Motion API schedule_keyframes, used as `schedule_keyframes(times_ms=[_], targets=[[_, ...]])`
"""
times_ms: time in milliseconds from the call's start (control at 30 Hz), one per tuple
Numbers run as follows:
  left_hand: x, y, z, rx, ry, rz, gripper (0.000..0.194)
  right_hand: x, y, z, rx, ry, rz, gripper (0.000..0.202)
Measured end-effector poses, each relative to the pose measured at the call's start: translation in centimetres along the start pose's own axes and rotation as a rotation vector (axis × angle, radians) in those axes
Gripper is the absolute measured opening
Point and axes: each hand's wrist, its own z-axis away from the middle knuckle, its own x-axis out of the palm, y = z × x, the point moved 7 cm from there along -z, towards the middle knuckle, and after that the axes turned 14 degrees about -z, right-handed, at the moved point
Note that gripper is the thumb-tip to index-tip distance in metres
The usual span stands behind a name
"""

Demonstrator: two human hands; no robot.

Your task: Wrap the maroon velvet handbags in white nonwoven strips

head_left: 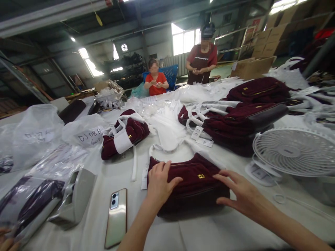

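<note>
A dark maroon handbag (188, 177) with a gold emblem lies in front of me on the white-covered table, its strap wrapped in white paper. My left hand (160, 181) rests on the bag's left end, fingers stretched out and thumb apart. At the opposite end, my right hand (235, 190) touches the bag's side, with thumb and fingers spread. A white tag (144, 179) sticks out at the bag's left edge. Neither hand is wrapped round the bag.
A phone (116, 218) and a grey tape dispenser (74, 198) lie to the left, near plastic-wrapped goods (39, 188). Another maroon bag (125, 134) stands beyond. On the right are stacked maroon bags (235, 129) and a white fan (290, 151). Two people (157, 82) work across the table.
</note>
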Motion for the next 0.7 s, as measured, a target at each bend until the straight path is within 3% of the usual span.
schedule_keyframes(times_ms=[33,100,167,233,333,500,700], targets=[[-0.5,-1.6,2.4,-0.107,0.068,0.058,0.065,-0.2,1.4,2.1,0.114,0.051,-0.025,0.059],[0.2,-4.2,7.6,-0.322,0.153,0.189,0.065,0.7,4.0,5.7,0.344,0.102,-0.150,0.073],[2.4,-4.9,11.3,-0.419,0.154,0.295,0.075,2.5,5.3,7.6,0.493,0.134,-0.280,0.082],[4.4,-4.5,13.0,-0.494,0.167,0.345,0.086,3.9,5.2,7.6,0.546,0.175,-0.349,0.082],[5.3,-3.6,11.9,-0.595,0.209,0.391,0.088,4.9,4.3,5.7,0.590,0.211,-0.427,0.079],[4.3,-4.1,8.8,-0.594,0.224,0.476,0.068,4.0,4.2,3.2,0.574,0.324,-0.473,0.073],[6.4,-5.2,10.6,-0.547,0.153,0.431,0.041,5.0,5.5,4.0,0.557,0.289,-0.330,0.059]])
